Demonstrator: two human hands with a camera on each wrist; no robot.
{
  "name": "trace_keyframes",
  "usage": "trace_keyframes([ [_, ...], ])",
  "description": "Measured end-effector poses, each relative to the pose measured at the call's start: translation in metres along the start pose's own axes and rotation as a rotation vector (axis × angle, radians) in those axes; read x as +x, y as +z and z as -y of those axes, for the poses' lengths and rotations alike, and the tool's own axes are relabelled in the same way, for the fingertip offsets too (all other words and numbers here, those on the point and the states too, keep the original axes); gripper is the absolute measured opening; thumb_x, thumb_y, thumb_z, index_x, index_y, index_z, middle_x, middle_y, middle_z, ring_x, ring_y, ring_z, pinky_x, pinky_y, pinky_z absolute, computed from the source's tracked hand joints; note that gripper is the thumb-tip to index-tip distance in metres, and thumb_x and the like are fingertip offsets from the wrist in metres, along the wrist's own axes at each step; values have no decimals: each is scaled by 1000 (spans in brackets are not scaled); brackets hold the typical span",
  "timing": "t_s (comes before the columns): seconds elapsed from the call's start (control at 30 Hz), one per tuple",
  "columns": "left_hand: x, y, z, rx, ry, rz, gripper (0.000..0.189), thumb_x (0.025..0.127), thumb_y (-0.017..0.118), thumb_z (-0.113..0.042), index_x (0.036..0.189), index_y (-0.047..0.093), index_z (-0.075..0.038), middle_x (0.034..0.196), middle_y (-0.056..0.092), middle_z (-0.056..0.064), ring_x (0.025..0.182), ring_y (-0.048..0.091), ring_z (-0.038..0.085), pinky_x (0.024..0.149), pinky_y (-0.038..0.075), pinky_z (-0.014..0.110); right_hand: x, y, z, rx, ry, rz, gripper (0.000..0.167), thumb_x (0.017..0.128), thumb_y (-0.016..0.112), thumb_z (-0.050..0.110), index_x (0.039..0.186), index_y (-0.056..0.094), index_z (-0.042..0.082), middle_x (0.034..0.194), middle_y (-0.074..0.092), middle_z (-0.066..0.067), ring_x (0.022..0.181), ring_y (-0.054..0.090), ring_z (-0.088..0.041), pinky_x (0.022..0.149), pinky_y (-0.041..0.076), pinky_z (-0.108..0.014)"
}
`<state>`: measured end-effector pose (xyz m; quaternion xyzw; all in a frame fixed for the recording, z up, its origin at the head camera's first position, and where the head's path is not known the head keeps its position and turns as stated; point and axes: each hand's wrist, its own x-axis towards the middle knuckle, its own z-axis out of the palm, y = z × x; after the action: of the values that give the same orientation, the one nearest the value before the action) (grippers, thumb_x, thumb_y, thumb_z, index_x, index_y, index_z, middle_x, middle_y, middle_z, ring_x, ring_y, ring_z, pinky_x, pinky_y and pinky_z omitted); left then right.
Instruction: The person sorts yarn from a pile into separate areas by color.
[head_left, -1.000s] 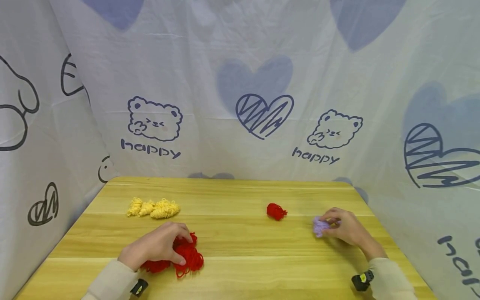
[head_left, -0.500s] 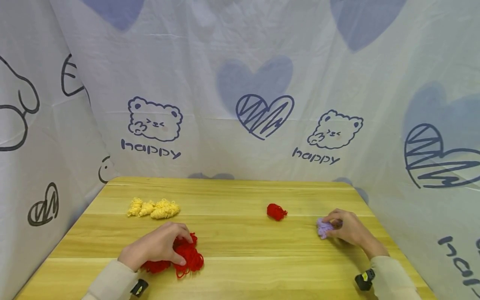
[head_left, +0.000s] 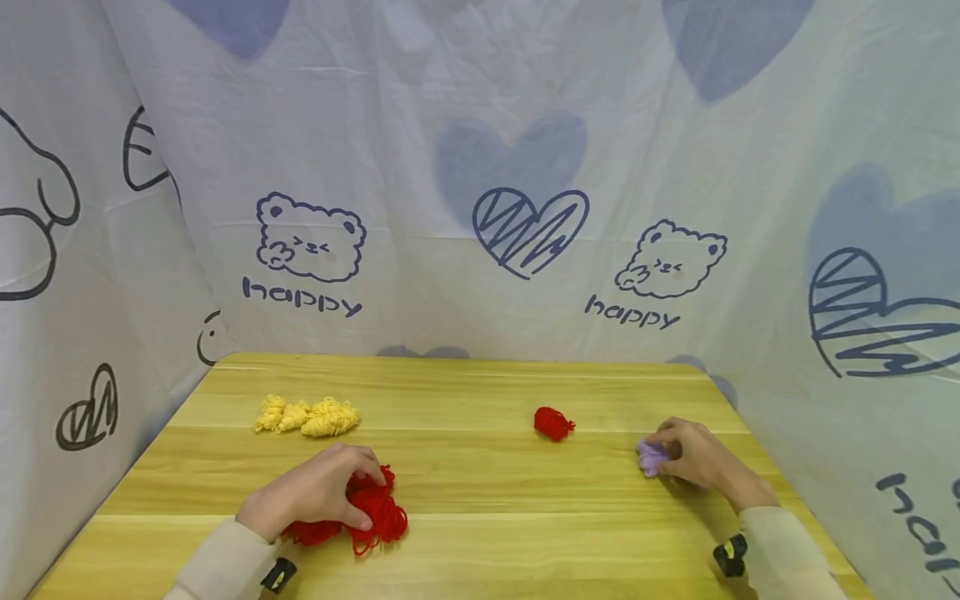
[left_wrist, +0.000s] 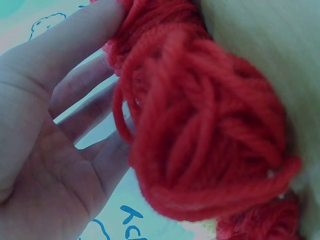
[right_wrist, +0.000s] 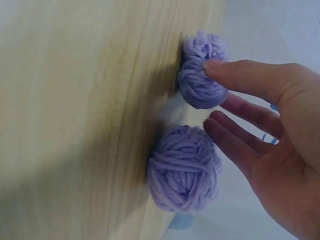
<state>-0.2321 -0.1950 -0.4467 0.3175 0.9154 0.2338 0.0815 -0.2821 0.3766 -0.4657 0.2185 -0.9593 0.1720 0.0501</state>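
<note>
My left hand (head_left: 315, 487) rests over a loose red yarn ball (head_left: 381, 518), gripping the red yarn between thumb and fingers. Its looped strands (left_wrist: 200, 125) fill the left wrist view. Another red yarn ball (head_left: 311, 533) lies beneath the hand, partly covered by it. On the right side of the table, my right hand (head_left: 697, 457) pinches a small lilac yarn ball (head_left: 651, 458), the thumb (right_wrist: 225, 70) pressing on its side. A second lilac yarn ball (right_wrist: 185, 170) sits close by in the right wrist view; in the head view the hand mostly hides it.
Yellow yarn balls (head_left: 330, 418) lie in a row at the back left of the wooden table (head_left: 480, 550). A single red yarn ball (head_left: 553, 423) sits at the back right. Printed white curtains (head_left: 420, 275) stand behind the table and at both sides.
My right hand has shifted slightly to the right with the lilac yarn ball, its movement slowing. The left hand and the red yarn have stayed put.
</note>
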Motion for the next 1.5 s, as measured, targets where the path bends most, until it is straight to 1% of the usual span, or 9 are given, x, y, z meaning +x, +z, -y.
trace_keyframes([
  [0.07,0,0,0,-3,3,1,46,73,94,-32,111,77,-13,114,69,-4,99,64,14,87,58,34,1,0,0,-17,-8,4,33,78,89,11,108,80,2,106,71,-11,91,65,-21,79,57,-37],
  [0.17,1,0,0,-5,3,3,46,74,94,-32,112,77,-13,114,69,-5,99,64,13,88,58,35,2,-1,0,-28,-8,11,31,77,89,9,106,80,0,111,72,-16,97,69,-29,85,59,-46],
  [0.33,1,0,0,-5,-1,6,46,74,94,-32,112,77,-13,114,69,-4,99,65,13,88,59,35,3,-2,0,-13,15,36,30,77,88,5,105,80,-2,114,72,-20,104,70,-38,92,58,-54],
  [0.53,1,0,-1,-5,-4,5,45,74,94,-32,112,77,-13,114,69,-4,99,64,13,88,59,35,2,-5,-1,-50,4,35,29,77,88,7,103,80,-2,113,74,-18,103,71,-37,91,58,-53],
  [0.77,1,-1,0,-1,0,5,46,74,94,-32,112,77,-13,113,69,-5,99,64,14,88,58,35,1,-6,-4,-16,24,45,29,78,88,7,105,80,2,109,75,-15,99,71,-31,90,59,-52],
  [0.93,0,-1,0,-6,-3,6,45,73,94,-32,111,77,-14,113,69,-5,99,64,13,88,58,35,2,-6,-7,-18,10,50,32,78,88,8,108,80,2,108,75,-14,97,71,-29,87,60,-49],
  [1.17,0,-1,0,-9,3,5,46,74,94,-32,112,77,-14,113,70,-5,99,65,13,88,59,34,2,-6,-11,-6,-2,52,33,77,88,7,108,79,-1,110,74,-16,99,71,-31,88,60,-49],
  [1.43,1,-1,0,-9,5,5,46,74,94,-32,112,77,-13,113,70,-5,99,65,13,87,59,33,3,-5,-11,-27,-29,47,32,75,89,5,105,80,-2,110,74,-20,100,71,-37,89,59,-52],
  [1.5,0,0,0,-7,1,5,46,74,94,-32,112,77,-13,114,70,-4,100,65,14,88,59,34,3,-4,-12,-29,-22,47,31,76,88,4,105,80,-1,111,74,-19,100,71,-37,89,59,-53],
])
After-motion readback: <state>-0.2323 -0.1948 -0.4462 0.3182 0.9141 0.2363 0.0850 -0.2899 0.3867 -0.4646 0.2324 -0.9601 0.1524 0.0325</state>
